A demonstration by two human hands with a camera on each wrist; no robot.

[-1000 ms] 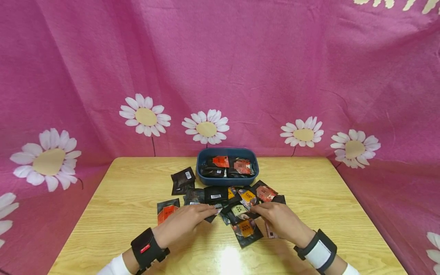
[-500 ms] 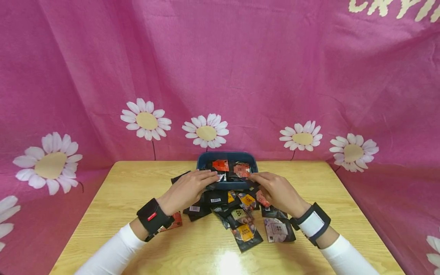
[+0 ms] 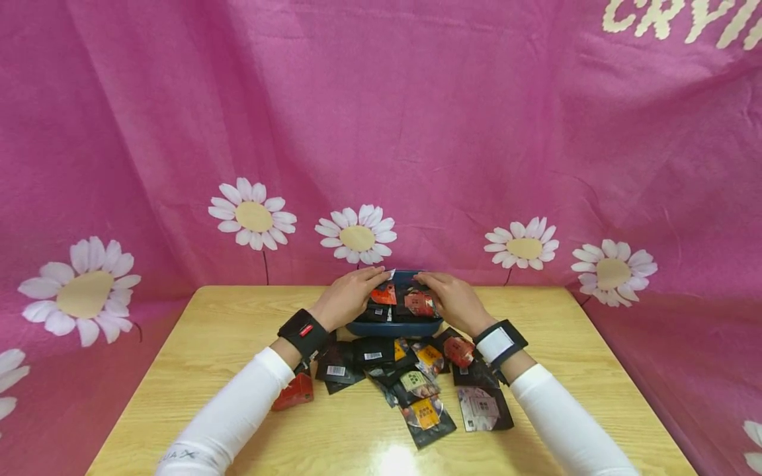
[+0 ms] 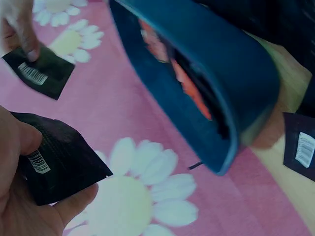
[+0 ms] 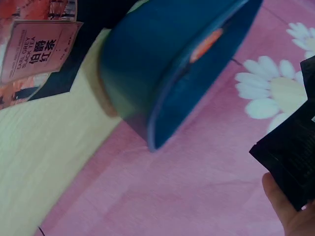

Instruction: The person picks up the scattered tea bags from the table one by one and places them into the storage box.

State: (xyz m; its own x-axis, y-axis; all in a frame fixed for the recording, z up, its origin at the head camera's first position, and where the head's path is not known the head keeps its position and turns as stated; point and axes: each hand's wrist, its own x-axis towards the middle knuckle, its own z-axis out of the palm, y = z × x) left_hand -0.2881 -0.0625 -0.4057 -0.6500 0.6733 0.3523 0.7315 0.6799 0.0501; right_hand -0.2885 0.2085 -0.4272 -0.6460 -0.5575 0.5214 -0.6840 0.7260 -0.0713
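Observation:
My left hand (image 3: pixel 345 299) pinches a black tea sachet (image 4: pixel 64 160) with a barcode, thumb on its face and fingers behind. Across from it, my right hand (image 3: pixel 457 303) grips another black tea sachet (image 5: pixel 290 147), whose barcode shows in the left wrist view. Both hands are over the sides of a dark blue bin (image 3: pixel 395 328), and the held sachets are mostly hidden by the hands in the head view. Inside the bin stand sachets with an orange-red label (image 3: pixel 381 295) and a red label (image 3: pixel 419 304).
In front of the bin several sachets lie loosely spread on the wooden table (image 3: pixel 333 436). Among them are a yellow-labelled one (image 3: pixel 425 413), a pale purple one (image 3: pixel 483 408) and a red one (image 3: pixel 294 390). Behind the table hangs a pink cloth (image 3: pixel 440 132) with daisies.
Both hands have travelled forward from the spread sachets, over the bin's near edge, to its sides, each carrying a sachet. The pale purple sachet, largely covered before, is now in plain sight.

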